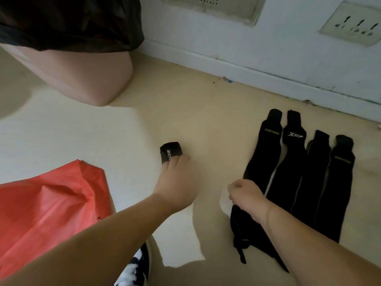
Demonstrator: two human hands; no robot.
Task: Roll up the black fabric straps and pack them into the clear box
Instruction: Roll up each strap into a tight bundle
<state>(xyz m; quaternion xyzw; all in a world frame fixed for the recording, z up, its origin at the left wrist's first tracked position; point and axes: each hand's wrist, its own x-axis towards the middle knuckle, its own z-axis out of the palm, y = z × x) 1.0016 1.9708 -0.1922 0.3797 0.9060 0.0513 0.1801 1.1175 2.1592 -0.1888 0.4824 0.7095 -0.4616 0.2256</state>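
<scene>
1. Rolled strap (171, 153): a tight black bundle on the floor (206, 124), just ahead of the left hand (175, 182). Roll axis runs roughly left to right.
2. Left hand: fingers reach forward, fairly straight, tips touching the near side of the roll. Thumb hidden, so whether it pinches the roll or only rests on it cannot be told.
3. Flat straps (338, 182): four lie side by side to the right, near the wall (268, 48). Long axes run away from the person, tabbed ends far.
4. Right hand (246, 198): fingers curled tight, gripping the leftmost strap (266, 153) near its close end. The strap runs away and slightly right from the knuckles; its tail trails back under the forearm.
5. Judgement: the right hand is the nearer one for the next strap. Rolling would likely start at the gripped near end and travel along the long axis toward the far tab.
6. Clear box: not in view, so the rolled strap's packing route is unknown.
7. Also present: red bag (47, 203) at lower left, pink bin (88, 75) beyond it.
</scene>
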